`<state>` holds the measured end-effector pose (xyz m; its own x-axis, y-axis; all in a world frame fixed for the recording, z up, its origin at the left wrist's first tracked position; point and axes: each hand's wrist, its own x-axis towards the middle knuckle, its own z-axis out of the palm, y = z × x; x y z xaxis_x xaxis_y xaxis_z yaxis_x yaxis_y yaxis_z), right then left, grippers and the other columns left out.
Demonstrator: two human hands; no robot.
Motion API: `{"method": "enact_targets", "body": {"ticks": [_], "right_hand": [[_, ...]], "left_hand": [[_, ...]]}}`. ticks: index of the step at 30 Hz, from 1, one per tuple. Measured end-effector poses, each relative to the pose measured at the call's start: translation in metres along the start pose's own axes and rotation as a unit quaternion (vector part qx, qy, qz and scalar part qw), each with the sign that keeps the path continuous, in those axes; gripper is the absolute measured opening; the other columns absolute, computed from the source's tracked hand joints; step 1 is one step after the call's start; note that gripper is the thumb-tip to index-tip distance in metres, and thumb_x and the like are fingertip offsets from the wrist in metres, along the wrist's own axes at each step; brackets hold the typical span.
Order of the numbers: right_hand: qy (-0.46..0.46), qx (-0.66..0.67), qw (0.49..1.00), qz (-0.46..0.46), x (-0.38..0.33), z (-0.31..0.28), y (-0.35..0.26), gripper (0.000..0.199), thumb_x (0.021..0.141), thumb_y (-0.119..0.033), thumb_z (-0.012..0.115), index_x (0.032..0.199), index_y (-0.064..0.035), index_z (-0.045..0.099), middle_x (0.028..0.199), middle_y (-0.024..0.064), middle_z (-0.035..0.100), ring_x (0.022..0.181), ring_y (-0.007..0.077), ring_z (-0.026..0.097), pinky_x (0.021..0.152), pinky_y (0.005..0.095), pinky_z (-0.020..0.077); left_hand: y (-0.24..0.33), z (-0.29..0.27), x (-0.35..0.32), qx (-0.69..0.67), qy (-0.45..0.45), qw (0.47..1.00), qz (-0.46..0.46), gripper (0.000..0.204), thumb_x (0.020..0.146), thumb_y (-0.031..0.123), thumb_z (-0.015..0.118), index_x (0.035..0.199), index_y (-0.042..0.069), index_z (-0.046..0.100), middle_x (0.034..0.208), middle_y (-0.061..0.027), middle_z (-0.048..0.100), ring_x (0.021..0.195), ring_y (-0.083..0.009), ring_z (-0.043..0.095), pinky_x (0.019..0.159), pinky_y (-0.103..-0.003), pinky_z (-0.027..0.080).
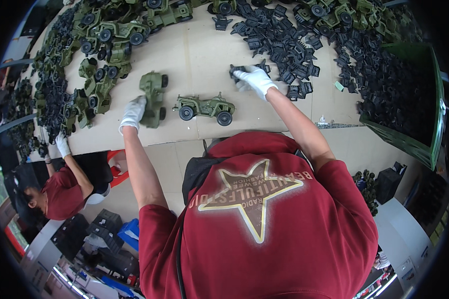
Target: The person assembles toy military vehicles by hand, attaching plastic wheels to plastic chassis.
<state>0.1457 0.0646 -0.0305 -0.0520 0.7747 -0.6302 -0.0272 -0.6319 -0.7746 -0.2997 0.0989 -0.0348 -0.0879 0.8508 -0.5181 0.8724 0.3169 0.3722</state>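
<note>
My left hand (133,113), in a white glove, grips the near side of an olive-green toy jeep (153,89) with black wheels, turned lengthwise away from me. Between my hands another green toy jeep (207,106) lies on the table with its wheels toward me. My right hand (255,81), also gloved in white, reaches farther out to the right. Its fingers close on a small black plastic part (234,74), slightly blurred and partly covered by the glove. Several like it lie in a loose heap of black parts (279,42) just beyond that hand.
Many green toy jeeps (117,32) are piled along the far and left sides of the table (194,60). On the right a green crate (439,109) lies tipped, black parts spilling from it. At the left, a co-worker's gloved hand (63,144) rests near more parts.
</note>
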Motion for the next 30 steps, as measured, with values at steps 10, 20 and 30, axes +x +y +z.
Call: {"method": "enact_targets", "body": {"ticks": [10, 20, 30], "right_hand": [[0.02, -0.648, 0.713, -0.267, -0.015, 0.017, -0.002, 0.062, 0.079, -0.035, 0.072, 0.133, -0.0118, 0.05, 0.115, 0.0167, 0.058, 0.106, 0.0348, 0.058, 0.088, 0.0447, 0.0475], [0.058, -0.656, 0.679, -0.325, 0.008, 0.002, 0.012, 0.059, 0.085, -0.036, 0.067, 0.135, -0.0089, 0.051, 0.116, 0.0162, 0.061, 0.103, 0.0344, 0.059, 0.087, 0.0433, 0.0483], [-0.279, -0.031, 0.935, -0.215, -0.075, 0.018, -0.083, 0.05, 0.098, -0.029, 0.055, 0.141, -0.0039, 0.048, 0.115, 0.0037, 0.065, 0.088, 0.0118, 0.052, 0.086, 0.0272, 0.0443]], "left_hand": [[0.047, 0.006, -0.03, -0.28, -0.079, 0.957, -0.006, 0.121, 0.069, 0.018, 0.087, 0.154, 0.007, 0.001, 0.112, -0.0157, 0.067, 0.099, -0.0227, 0.067, 0.083, -0.031, 0.054], [0.033, 0.039, -0.105, -0.032, 0.131, 0.98, 0.143, 0.105, 0.067, 0.02, 0.086, 0.15, 0.005, 0.024, 0.13, -0.0174, 0.052, 0.107, -0.0213, 0.059, 0.09, -0.032, 0.051], [0.208, -0.003, -0.184, -0.304, -0.06, 0.941, 0.133, 0.108, 0.067, 0.032, 0.086, 0.147, -0.006, 0.025, 0.117, -0.0141, 0.064, 0.102, -0.0213, 0.063, 0.09, -0.03, 0.051]]}}
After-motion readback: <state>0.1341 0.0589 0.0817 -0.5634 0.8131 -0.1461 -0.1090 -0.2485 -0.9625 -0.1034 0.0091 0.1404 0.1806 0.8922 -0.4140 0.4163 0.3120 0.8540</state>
